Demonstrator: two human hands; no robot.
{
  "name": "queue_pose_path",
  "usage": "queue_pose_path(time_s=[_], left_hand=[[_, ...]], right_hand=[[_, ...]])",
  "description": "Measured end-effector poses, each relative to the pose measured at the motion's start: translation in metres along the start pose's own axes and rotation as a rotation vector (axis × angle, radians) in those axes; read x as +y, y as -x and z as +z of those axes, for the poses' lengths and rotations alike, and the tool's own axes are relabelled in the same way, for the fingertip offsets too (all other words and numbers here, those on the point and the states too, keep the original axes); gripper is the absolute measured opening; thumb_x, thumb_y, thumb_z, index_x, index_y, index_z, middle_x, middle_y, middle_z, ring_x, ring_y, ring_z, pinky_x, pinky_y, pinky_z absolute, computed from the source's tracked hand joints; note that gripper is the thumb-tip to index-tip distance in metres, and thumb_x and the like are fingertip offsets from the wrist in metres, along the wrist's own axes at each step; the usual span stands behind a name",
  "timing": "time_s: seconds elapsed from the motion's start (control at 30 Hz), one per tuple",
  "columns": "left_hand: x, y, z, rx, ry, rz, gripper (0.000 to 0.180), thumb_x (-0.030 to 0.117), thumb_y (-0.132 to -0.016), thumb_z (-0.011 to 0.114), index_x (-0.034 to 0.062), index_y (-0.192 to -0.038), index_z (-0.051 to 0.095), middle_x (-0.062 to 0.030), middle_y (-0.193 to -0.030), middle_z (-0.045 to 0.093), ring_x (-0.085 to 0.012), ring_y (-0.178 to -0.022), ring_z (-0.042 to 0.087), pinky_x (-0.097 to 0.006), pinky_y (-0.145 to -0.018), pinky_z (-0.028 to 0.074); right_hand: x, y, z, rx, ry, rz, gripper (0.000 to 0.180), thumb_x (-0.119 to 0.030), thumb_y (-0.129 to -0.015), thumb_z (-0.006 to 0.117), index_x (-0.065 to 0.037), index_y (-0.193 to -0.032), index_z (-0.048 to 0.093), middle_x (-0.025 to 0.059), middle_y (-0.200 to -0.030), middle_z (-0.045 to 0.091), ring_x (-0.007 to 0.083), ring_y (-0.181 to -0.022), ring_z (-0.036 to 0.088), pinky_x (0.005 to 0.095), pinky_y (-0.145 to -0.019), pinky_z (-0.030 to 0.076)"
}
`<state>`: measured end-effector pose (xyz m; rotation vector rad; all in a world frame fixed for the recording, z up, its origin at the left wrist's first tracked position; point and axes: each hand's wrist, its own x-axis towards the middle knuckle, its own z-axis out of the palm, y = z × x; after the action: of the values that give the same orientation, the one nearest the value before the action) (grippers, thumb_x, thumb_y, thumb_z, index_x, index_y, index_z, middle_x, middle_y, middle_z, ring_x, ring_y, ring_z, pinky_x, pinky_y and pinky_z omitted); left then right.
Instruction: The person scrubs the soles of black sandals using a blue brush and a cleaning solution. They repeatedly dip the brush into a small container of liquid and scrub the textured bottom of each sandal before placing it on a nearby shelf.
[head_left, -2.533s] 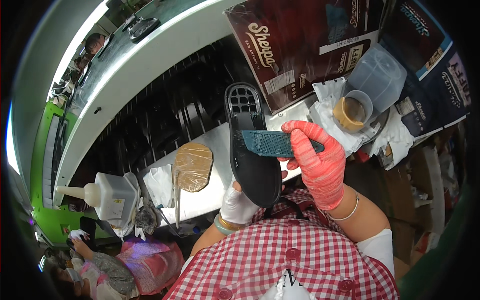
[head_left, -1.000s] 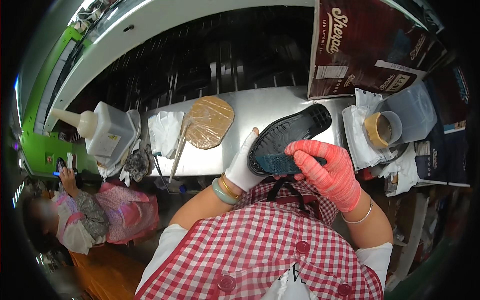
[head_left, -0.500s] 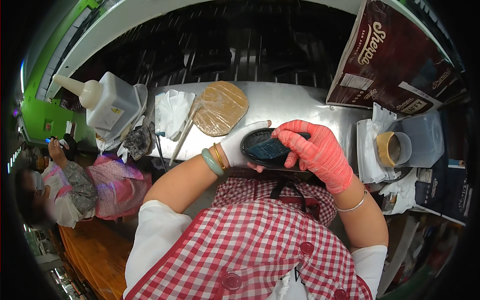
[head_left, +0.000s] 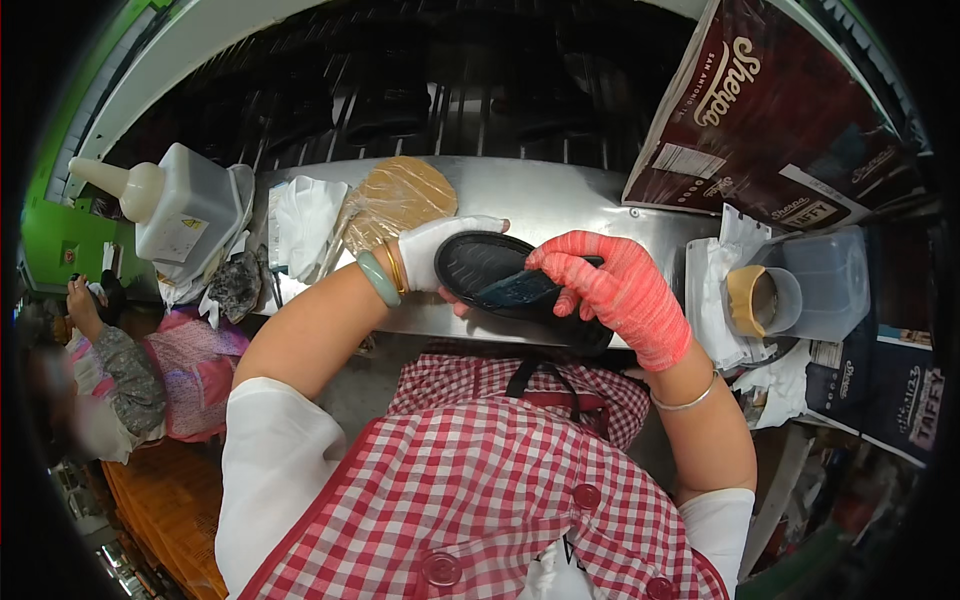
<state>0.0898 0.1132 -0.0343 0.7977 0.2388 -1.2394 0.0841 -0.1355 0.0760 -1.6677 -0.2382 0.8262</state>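
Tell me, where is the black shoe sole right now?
In the head view, the black shoe sole sits mid-frame over the metal bench, held between the white-gloved left hand and the red-gloved right hand.

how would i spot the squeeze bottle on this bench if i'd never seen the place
Start at the long steel bench in front of the person and follow it to its far left end. There, past the crumpled white cloth and the round tan disc, the squeeze bottle lies tilted. It is the only boxy translucent grey container with a cream cone nozzle pointing left.
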Motion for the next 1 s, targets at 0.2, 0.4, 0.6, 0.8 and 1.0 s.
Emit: queue_pose_path(time_s=[0.2, 0.4, 0.6, 0.8, 1.0], left_hand=[[0.013, 0.009, 0.008, 0.006, -0.265, 0.127, 0.045, 0.015, -0.087, 0.055, 0.0006, -0.127, 0.040, -0.0170, -0.081, 0.066, -0.0214, -0.061, 0.065, -0.031, -0.060, 0.055], [0.026, 0.008, 0.019, 0.193, -0.394, 0.041, 0.078, -0.003, -0.063, 0.074, 0.0019, -0.131, 0.034, -0.0145, -0.096, 0.065, -0.0185, -0.076, 0.065, -0.032, -0.074, 0.054], [0.025, 0.008, 0.024, 0.365, -0.537, 0.079, 0.115, 0.004, -0.030, 0.092, 0.0015, -0.131, 0.036, -0.0075, -0.118, 0.057, -0.0140, -0.106, 0.054, -0.030, -0.096, 0.044], [0.040, 0.003, 0.022, 0.322, -0.152, -0.155, 0.108, 0.003, -0.036, 0.091, 0.0023, -0.130, 0.037, -0.0062, -0.108, 0.062, -0.0112, -0.098, 0.058, -0.028, -0.094, 0.045], [-0.005, -0.003, -0.004, 0.007, -1.054, 0.808, 0.091, 0.001, -0.049, 0.087, 0.0039, -0.126, 0.039, -0.0051, -0.101, 0.065, -0.0071, -0.086, 0.060, -0.026, -0.091, 0.047]], right_hand=[[0.005, 0.001, -0.015, -0.004, 0.025, 0.019, 0.027, -0.024, -0.085, 0.059, -0.001, -0.097, 0.067, 0.0033, -0.076, 0.063, 0.0071, -0.058, 0.055, 0.0197, -0.052, 0.042], [0.009, 0.004, -0.025, 0.005, 0.069, 0.030, 0.027, -0.024, -0.084, 0.059, -0.002, -0.097, 0.067, 0.0024, -0.075, 0.062, 0.0070, -0.058, 0.055, 0.0200, -0.051, 0.042], [0.017, 0.017, -0.042, 0.040, 0.112, 0.075, 0.026, -0.024, -0.084, 0.059, -0.003, -0.096, 0.067, 0.0017, -0.075, 0.062, 0.0071, -0.059, 0.055, 0.0201, -0.052, 0.042], [0.038, 0.049, -0.057, 0.137, 0.060, 0.145, 0.024, -0.021, -0.085, 0.057, -0.002, -0.096, 0.067, 0.0014, -0.075, 0.063, 0.0054, -0.058, 0.055, 0.0184, -0.052, 0.041], [0.024, 0.070, -0.039, 0.173, -0.138, -0.209, 0.019, -0.013, -0.084, 0.063, -0.001, -0.098, 0.066, 0.0057, -0.092, 0.067, 0.0098, -0.073, 0.061, 0.0208, -0.064, 0.046]])
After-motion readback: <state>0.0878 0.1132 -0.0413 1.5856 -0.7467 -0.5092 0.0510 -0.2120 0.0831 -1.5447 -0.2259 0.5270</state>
